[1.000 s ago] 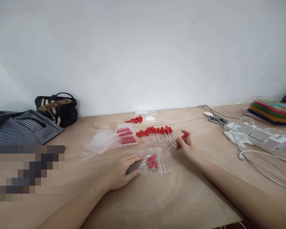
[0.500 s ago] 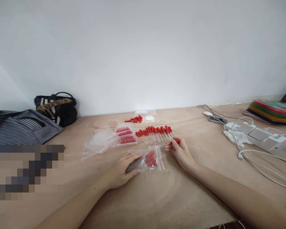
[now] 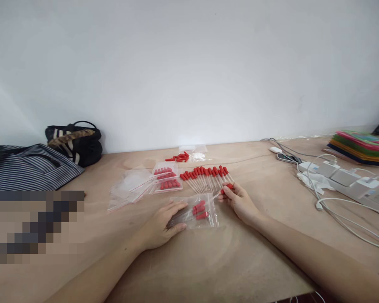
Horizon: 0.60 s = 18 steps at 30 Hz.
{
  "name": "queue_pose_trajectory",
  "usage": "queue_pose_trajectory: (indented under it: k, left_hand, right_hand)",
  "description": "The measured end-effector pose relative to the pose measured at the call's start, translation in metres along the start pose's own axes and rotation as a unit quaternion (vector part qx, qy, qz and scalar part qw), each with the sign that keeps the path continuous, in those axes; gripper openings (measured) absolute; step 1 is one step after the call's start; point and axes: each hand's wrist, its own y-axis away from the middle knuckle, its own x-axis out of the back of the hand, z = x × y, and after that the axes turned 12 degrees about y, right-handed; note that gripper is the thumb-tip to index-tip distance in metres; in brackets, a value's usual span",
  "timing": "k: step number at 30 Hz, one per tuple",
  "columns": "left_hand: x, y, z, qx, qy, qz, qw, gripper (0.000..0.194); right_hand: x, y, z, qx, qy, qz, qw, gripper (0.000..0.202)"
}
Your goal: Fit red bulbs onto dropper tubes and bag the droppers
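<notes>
My left hand (image 3: 162, 225) grips the closed end of a clear zip-lock bag (image 3: 185, 216) lying on the table, thumb and fingers on either side. Inside the bag, several red-bulbed droppers (image 3: 201, 210) show near its mouth. Between the thumb and fingers of my right hand (image 3: 238, 204) is a dropper (image 3: 226, 188), pinched at its red bulb. Its thin clear tube points left toward the bag's mouth. Just beyond, a fanned row of droppers (image 3: 205, 172) lies with the bulbs facing the wall.
Filled bags (image 3: 167, 179) and flat clear bags (image 3: 131, 185) lie left of the row. Loose red bulbs (image 3: 178, 157) and clear tubes (image 3: 198, 156) sit near the wall. At right are a power strip with chargers (image 3: 350, 179), cables and coloured folders (image 3: 363, 147). Two bags (image 3: 34, 168) stand left.
My right hand has shifted slightly left and turned the dropper, its tube now nearer the bag's mouth. The droppers inside the bag have moved closer together. My left hand stays in place.
</notes>
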Motion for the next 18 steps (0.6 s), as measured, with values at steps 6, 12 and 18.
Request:
queue_pose_trajectory:
  k: [6,12,18]
  left_hand:
    - [0.0,-0.001,0.002,-0.016,0.0,-0.001,1.0,0.048]
    - [-0.001,0.0,0.0,0.0,-0.002,0.003,1.0,0.049]
    - [-0.002,-0.002,-0.004,-0.033,0.009,0.017,0.999,0.05]
  right_hand:
    - [-0.006,0.002,0.0,0.032,-0.004,0.057,0.998,0.047]
    - [-0.008,0.002,0.001,0.0,0.038,-0.046,0.998,0.043]
    - [-0.014,0.002,0.002,0.009,0.111,-0.098,0.989,0.042]
